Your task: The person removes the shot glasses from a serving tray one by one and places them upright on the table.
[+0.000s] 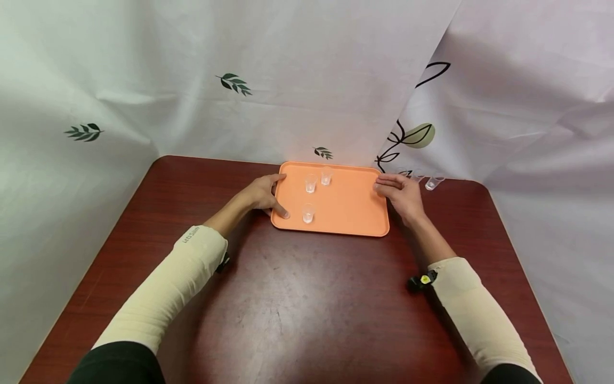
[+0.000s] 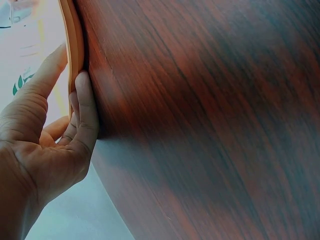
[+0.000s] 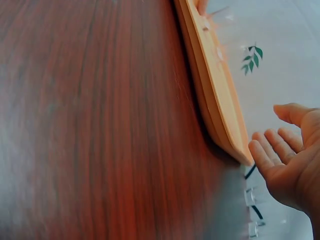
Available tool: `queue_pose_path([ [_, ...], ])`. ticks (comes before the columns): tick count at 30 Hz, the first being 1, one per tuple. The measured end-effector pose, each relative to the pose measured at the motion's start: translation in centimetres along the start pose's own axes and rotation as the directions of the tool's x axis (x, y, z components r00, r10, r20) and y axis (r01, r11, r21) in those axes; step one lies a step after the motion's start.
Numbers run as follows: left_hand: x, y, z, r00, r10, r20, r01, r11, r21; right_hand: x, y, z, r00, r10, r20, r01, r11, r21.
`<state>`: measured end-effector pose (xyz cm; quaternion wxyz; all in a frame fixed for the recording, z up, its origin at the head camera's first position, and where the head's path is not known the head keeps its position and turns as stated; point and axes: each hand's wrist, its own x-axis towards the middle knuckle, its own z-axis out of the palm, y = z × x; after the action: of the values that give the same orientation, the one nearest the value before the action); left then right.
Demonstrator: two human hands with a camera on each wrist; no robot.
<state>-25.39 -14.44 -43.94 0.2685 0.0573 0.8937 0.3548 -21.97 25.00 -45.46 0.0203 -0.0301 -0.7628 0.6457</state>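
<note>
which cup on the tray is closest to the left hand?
The lone front cup, just right of the left hand thumb; the other two cups stand farther back on the orange tray.

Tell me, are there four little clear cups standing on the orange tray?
No, the orange tray carries only three clear cups.

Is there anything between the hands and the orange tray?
Nothing visible. The left hand already touches the tray at its left edge, thumb over the rim. The right hand sits at the right edge, fingers straight, with no object in between. The small clear cups stand inside the tray, away from both hands.
</note>
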Motion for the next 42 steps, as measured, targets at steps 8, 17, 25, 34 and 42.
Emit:
queue_pose_path([
  [8,-0.1,0.0,0.0,1.0,-0.003,0.004,0.003,1.0,-0.005,0.0,0.0,1.9,0.998,0.014,0.054,-0.018,0.998,0.068],
  [17,0.0,0.0,0.0,1.0,-0.003,0.005,0.003,1.0,0.011,0.2,-0.2,3.6,0.997,0.02,0.073,-0.024,0.998,0.053],
  [25,0.0,0.1,0.0,1.0,0.003,0.002,-0.003,1.0,0.002,0.7,0.1,4.9,0.996,0.012,0.091,-0.009,0.999,-0.037],
  [34,-0.1,0.0,0.1,1.0,-0.001,0.005,0.001,1.0,-0.007,1.2,-0.2,6.9,0.995,0.012,0.103,-0.004,0.997,-0.076],
  [42,-0.1,0.2,0.0,1.0,-0.007,0.002,0.007,1.0,-0.005,1.4,-0.7,8.3,0.992,0.039,0.117,-0.031,0.997,-0.071],
])
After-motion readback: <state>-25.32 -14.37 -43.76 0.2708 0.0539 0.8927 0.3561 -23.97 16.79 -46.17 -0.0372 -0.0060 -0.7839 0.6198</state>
